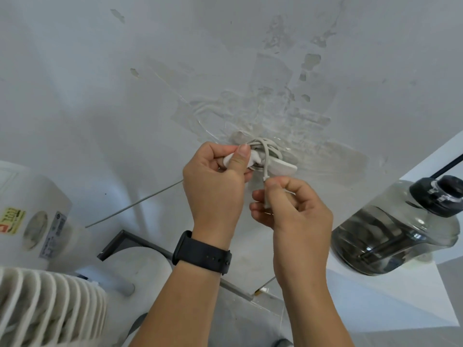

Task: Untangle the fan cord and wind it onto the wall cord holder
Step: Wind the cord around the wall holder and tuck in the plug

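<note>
Left hand (220, 176) grips cord holder (280, 165) on wall; right hand (290, 206), at its 4 o'clock, pinches cord (266, 159) looped around it.

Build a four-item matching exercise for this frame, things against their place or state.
Things:
1 left hand
2 right hand
3 fan cord
4 water jug

States:
A lies on its side at the right
B looped round the wall cord holder
C grips the holder's left end
D pinches the cord below the holder

Pairs: 1-C, 2-D, 3-B, 4-A
</note>
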